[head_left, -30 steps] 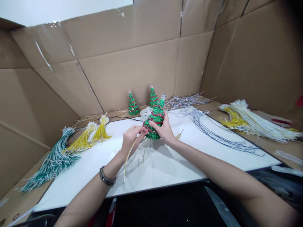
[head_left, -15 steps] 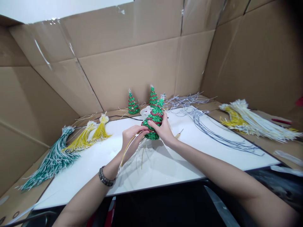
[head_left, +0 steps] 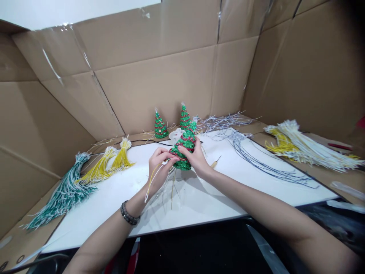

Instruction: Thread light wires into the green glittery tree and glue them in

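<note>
Left hand (head_left: 160, 167): thumb and fingertips were pinched together on yellow and white wires (head_left: 149, 185), at the lower left of a green tree (head_left: 187, 142)
Right hand (head_left: 197, 159): was clamped round the tree's right side, thumb across its front
Tree: leaned rightward over the white board (head_left: 225, 198), between both hands
Behind: two other trees (head_left: 161, 129) stood near the cardboard wall (head_left: 159, 87)

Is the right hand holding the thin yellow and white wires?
No, the left hand holds those wires, while the right hand holds the green cone-shaped tree with red trim.
</note>
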`<state>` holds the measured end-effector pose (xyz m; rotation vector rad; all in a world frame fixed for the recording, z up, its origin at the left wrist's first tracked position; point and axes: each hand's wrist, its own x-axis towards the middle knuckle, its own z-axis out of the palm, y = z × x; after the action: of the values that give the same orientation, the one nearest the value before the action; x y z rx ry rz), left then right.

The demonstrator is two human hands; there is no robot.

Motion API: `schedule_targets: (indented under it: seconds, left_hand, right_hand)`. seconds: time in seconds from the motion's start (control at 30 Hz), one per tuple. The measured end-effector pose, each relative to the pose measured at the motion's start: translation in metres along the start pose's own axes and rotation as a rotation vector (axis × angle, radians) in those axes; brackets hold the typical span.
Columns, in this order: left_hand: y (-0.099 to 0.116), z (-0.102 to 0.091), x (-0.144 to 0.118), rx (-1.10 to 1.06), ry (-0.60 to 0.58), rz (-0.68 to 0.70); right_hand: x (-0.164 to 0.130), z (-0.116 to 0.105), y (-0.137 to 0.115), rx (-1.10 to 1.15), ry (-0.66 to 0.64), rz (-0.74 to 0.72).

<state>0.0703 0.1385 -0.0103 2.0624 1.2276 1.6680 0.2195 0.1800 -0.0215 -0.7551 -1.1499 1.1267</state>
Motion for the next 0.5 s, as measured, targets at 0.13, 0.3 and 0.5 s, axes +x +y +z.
schedule_targets:
  seconds: [0.13, 0.3, 0.5]
  left_hand:
    - [-0.004, 0.007, -0.005, -0.060, 0.080, -0.109]
    - [-0.005, 0.026, -0.017, -0.324, 0.213, -0.274]
    - [-0.007, 0.038, -0.021, -0.616, 0.096, -0.528]
  right_hand:
    - [0.001, 0.001, 0.000, 0.137, 0.041, 0.102]
    - [0.008, 0.001, 0.000, 0.358, 0.181, 0.289]
    - [0.004, 0.006, -0.001, 0.462, 0.200, 0.303]
